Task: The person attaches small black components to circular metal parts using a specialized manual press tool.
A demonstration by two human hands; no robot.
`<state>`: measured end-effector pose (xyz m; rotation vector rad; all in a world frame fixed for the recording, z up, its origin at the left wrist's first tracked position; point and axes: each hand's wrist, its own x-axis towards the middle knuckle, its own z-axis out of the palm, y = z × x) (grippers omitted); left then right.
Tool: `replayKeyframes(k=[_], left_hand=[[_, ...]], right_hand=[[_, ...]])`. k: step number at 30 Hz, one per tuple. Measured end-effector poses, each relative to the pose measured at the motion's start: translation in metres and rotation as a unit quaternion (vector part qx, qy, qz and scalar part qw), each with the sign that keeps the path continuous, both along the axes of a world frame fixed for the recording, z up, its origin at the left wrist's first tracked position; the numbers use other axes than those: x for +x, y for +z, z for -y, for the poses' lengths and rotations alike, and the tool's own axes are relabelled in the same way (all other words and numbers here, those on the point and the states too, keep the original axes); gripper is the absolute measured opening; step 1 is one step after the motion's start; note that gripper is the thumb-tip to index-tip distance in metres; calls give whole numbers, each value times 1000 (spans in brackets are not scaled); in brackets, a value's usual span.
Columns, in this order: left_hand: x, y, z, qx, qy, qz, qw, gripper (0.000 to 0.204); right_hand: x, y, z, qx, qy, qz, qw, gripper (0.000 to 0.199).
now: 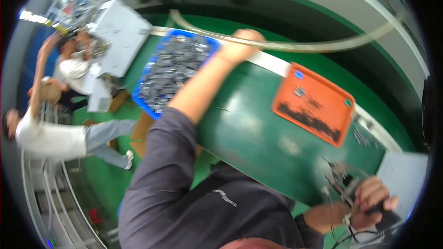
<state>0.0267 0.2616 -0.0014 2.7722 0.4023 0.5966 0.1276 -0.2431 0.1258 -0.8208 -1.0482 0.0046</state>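
My left hand [242,44] reaches across the green bench [240,124] to its far edge, fingers curled. A pale, see-through hose [304,47] crosses at the knuckles; whether the fingers grip it is unclear. Below that forearm lies a blue tray [148,106] heaped with small dark grey parts [173,67]. At the lower right, my right hand [371,200] is closed around a dark handle [387,221], against a metal device [341,182] with wires and thin tubes. Motion blur hides the device's details.
An orange tray [318,80] with small black pieces [309,120] lies on the right half of the bench. Small metal parts [362,136] lie beside it. A grey box [404,173] stands at the right end. Other people [55,140] are at the left, near a pale cabinet [120,37].
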Motion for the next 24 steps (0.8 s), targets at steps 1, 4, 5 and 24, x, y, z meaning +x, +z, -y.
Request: replayKeyframes(k=[1,4,5,24], left_hand=[[8,-2,-1,-32,-46,64,996,14],[-9,19,19,-55,-29,74,995,10],[-12,36,39,-70,-22,80,994,13],[-39,12,269,-162,-319,84,930,12]], right_hand=[[-12,4,1,-18,-41,-28,999,37],[-8,7,-9,0,55,-11,998,37],[-5,7,-12,4,55,-10,998,37],[0,15,-19,-60,104,16,993,42]])
